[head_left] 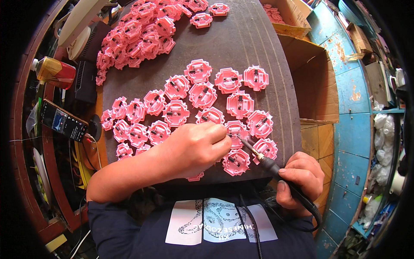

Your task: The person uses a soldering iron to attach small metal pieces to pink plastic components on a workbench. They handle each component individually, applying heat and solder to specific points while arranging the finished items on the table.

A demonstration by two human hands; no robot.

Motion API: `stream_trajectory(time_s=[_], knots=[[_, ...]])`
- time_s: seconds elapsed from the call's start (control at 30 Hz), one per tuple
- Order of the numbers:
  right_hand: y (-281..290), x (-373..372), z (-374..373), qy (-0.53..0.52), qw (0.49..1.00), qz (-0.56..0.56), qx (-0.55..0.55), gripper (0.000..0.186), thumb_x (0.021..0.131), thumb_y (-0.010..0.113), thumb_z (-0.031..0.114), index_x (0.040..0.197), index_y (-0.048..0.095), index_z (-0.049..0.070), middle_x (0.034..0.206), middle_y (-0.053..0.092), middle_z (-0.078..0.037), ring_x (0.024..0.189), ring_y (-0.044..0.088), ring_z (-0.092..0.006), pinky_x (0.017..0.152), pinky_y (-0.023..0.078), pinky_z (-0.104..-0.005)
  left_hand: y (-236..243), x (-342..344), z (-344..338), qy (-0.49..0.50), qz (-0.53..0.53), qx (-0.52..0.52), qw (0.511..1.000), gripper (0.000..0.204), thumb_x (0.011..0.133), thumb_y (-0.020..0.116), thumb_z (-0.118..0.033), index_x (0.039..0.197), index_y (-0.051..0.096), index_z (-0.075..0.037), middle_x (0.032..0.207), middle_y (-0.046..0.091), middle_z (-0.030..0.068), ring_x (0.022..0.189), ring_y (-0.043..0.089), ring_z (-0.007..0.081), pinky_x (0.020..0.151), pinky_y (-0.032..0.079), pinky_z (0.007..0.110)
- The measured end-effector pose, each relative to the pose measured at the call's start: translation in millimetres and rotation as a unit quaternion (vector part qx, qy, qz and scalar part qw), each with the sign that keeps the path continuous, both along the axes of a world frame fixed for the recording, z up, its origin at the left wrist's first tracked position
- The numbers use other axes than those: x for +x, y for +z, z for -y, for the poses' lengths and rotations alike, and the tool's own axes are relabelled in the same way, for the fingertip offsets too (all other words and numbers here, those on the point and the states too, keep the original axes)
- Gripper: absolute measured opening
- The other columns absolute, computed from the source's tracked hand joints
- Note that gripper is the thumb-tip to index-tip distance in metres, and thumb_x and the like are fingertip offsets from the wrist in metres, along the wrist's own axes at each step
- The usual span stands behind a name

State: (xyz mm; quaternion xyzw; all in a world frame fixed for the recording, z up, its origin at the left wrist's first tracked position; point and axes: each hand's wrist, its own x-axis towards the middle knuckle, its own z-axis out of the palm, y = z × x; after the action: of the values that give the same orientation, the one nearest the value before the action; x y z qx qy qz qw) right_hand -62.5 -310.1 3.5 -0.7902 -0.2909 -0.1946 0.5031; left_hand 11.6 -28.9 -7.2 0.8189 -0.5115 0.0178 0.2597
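My right hand (304, 181) is wrapped round the black handle of a soldering iron (271, 166). The iron's metal tip reaches into a pink plastic housing (236, 132) with a small dark part inside. My left hand (202, 144) is closed in a pinch beside that same housing, its fingertips close to the iron's tip. Whatever those fingers hold is too small or hidden to make out. Several like pink housings (202, 95) lie spread face up around both hands, and my left hand and forearm cover some of them.
A large heap of pink housings (138, 34) lies at the far left of the dark tabletop (207, 47). Cardboard boxes (317, 80) stand along the right edge. A phone (64, 121), a bottle (54, 72) and cables are at the left. The iron's cord (318, 216) hangs near my body.
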Motion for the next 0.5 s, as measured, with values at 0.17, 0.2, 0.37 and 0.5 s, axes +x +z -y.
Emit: stream_trajectory(time_s=[0.17,0.2,0.37,0.5], knots=[[0,0,1,0.000,1.000,0.002,-0.002,0.031,0.066,0.076,-0.001,0.095,0.068,0.000,0.070,0.061,-0.009,0.053,0.059,-0.0234,0.049,0.049,-0.0345,2,-1,-1,0.004,0.001,0.005,1.000,0.029,0.076,0.079,-0.005,0.101,0.066,0.001,0.087,0.060,0.0102,0.075,0.065,0.0268,0.059,0.054,0.039],[-1,0,1,-0.002,1.000,0.003,-0.003,0.031,0.066,0.076,-0.001,0.095,0.068,0.000,0.070,0.061,-0.009,0.053,0.059,-0.0235,0.050,0.049,-0.0347,3,-2,-1,0.006,-0.001,0.008,1.000,0.028,0.077,0.079,-0.005,0.101,0.066,0.001,0.087,0.061,0.0103,0.075,0.066,0.0270,0.059,0.054,0.039],[-1,-9,5,-0.049,0.999,0.006,0.012,0.028,0.070,0.076,0.006,0.096,0.069,0.001,0.069,0.060,-0.009,0.052,0.056,-0.0230,0.049,0.046,-0.0346,8,-4,-4,0.027,-0.024,-0.007,0.999,0.027,0.078,0.080,0.001,0.101,0.066,0.001,0.089,0.063,0.0111,0.077,0.067,0.0278,0.060,0.056,0.039],[-2,-14,14,-0.085,0.995,0.030,0.033,0.027,0.073,0.076,0.010,0.098,0.069,0.002,0.070,0.059,-0.010,0.053,0.053,-0.0222,0.049,0.042,-0.0338,16,-2,2,0.027,-0.025,-0.045,0.998,0.027,0.079,0.079,0.004,0.103,0.066,0.002,0.089,0.063,0.0118,0.074,0.067,0.0286,0.061,0.056,0.039]])
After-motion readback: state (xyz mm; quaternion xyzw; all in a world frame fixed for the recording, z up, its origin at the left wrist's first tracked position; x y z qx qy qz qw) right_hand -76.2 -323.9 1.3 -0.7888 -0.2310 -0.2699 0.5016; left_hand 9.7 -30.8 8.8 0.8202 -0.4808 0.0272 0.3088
